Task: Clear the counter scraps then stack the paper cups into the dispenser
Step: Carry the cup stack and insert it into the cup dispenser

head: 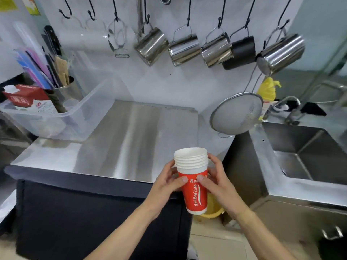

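A stack of several nested paper cups [193, 192], red with white lettering and white rims, is held upright in front of the counter's right front corner. My left hand [167, 184] grips its left side with the thumb across the red print. My right hand [217, 182] grips its right side, thumb on the front. The steel counter [131, 139] behind the cups shows a bare shiny top. No cup dispenser can be made out in this view.
A clear plastic bin [62, 117] with a red carton and a steel utensil holder sits at the counter's left. Steel pitchers [184, 49] hang on wall hooks. A mesh strainer [236, 113] hangs by the sink [304, 156] on the right. A yellow bucket [214, 209] stands on the floor below.
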Demonstrator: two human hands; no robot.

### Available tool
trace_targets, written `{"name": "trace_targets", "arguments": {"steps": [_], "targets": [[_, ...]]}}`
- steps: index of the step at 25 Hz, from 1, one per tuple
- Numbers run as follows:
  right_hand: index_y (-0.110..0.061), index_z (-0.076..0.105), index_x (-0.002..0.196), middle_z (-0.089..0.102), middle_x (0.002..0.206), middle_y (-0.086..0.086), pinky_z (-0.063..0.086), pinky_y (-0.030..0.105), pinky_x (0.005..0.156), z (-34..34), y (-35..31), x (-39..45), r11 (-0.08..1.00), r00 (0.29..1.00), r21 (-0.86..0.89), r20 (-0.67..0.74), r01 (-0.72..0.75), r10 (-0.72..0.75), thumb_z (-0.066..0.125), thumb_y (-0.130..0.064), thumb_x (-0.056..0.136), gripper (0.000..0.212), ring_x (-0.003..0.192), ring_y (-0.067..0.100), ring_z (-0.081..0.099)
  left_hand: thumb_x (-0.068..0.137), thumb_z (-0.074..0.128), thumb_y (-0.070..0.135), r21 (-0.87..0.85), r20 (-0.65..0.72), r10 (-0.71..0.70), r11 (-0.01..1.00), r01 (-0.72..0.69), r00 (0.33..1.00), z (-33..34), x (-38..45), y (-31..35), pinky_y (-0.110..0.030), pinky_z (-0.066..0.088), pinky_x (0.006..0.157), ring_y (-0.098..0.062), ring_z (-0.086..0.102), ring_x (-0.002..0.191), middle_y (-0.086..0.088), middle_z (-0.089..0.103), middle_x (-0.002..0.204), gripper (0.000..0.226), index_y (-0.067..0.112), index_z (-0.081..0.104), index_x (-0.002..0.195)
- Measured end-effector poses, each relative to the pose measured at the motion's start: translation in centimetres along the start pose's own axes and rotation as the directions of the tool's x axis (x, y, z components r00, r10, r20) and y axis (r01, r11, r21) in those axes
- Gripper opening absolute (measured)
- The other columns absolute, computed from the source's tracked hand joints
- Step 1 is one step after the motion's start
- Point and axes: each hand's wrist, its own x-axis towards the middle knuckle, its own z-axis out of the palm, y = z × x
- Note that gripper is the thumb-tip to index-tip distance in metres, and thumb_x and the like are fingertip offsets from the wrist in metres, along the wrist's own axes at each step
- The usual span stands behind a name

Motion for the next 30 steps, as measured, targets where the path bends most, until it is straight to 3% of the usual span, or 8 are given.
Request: {"name": "trace_targets", "arguments": {"steps": [5,10,14,17,21,26,30], "targets": [[-0.055,0.043,0.13,0.066,0.121,-0.014,0.057,0.03,0.086,-2.1,1.8,-6.7,1.0,0.962,0.031,-0.273,0.002,0.007,0.078,-0.035,0.078,0.066,0.111,0.012,0.066,0.068,0.079,0.05,0.095,0.226,-0.073,0.994,0.052,0.971,3.7,-0.3,-1.2,-0.034,0.055,0.096,-0.013,0.063,0.12,0.009,0.064,0.131,0.075,0.038,0.049,0.136],[-0.054,0.047,0.128,0.067,0.121,-0.009,0.058,0.034,0.084,-3.9,3.3,-12.9,0.997,0.878,0.077,-0.477,0.012,0.026,0.08,-0.029,0.077,0.066,0.11,0.016,0.067,0.077,0.075,0.035,0.153,0.422,-0.136,0.985,0.078,0.896,8.3,-0.6,-2.7,-0.019,0.056,0.082,-0.002,0.065,0.112,0.009,0.062,0.13,0.064,0.039,0.048,0.135],[-0.048,0.046,0.131,0.066,0.125,-0.001,0.06,0.037,0.083,-5.8,3.9,-17.1,0.993,0.801,0.117,-0.597,0.035,0.043,0.078,-0.024,0.077,0.067,0.109,0.025,0.067,0.075,0.076,0.039,0.197,0.529,-0.19,0.976,0.098,0.827,12.7,-0.9,-3.4,-0.018,0.056,0.079,0.003,0.066,0.106,0.02,0.066,0.12,0.059,0.045,0.049,0.128],[-0.049,0.047,0.13,0.066,0.122,0.002,0.059,0.033,0.079,-7.5,4.0,-19.9,0.989,0.749,0.139,-0.661,0.049,0.055,0.078,-0.023,0.077,0.067,0.107,0.024,0.069,0.068,0.078,0.048,0.22,0.599,-0.21,0.971,0.093,0.773,16.3,-0.7,-3.7,-0.025,0.058,0.081,-0.002,0.066,0.11,0.021,0.067,0.119,0.066,0.046,0.05,0.127],[-0.04,0.043,0.135,0.064,0.125,0.007,0.06,0.035,0.081,-11.0,4.3,-24.0,0.986,0.681,0.153,-0.729,0.06,0.072,0.081,-0.022,0.079,0.071,0.106,0.025,0.069,0.067,0.079,0.049,0.253,0.67,-0.244,0.963,0.094,0.701,22.3,-0.9,-4.7,-0.033,0.058,0.088,-0.015,0.066,0.116,0.001,0.063,0.132,0.083,0.029,0.045,0.141],[-0.04,0.042,0.134,0.061,0.128,0.006,0.061,0.035,0.083,-16.5,4.9,-28.5,0.985,0.621,0.158,-0.779,0.062,0.086,0.079,-0.025,0.075,0.071,0.106,0.021,0.07,0.074,0.077,0.042,0.287,0.724,-0.26,0.956,0.065,0.639,30.2,-0.9,-6.5,-0.03,0.058,0.085,-0.016,0.065,0.116,-0.002,0.061,0.134,0.074,0.03,0.046,0.139],[-0.041,0.041,0.133,0.06,0.128,0.005,0.061,0.036,0.084,-22.3,5.5,-32.2,0.987,0.604,0.155,-0.791,0.048,0.095,0.079,-0.028,0.074,0.072,0.105,0.018,0.07,0.069,0.076,0.048,0.298,0.755,-0.257,0.954,0.033,0.604,37.4,-1.0,-7.7,-0.029,0.058,0.083,-0.017,0.066,0.115,-0.003,0.062,0.132,0.079,0.028,0.046,0.139]]}}
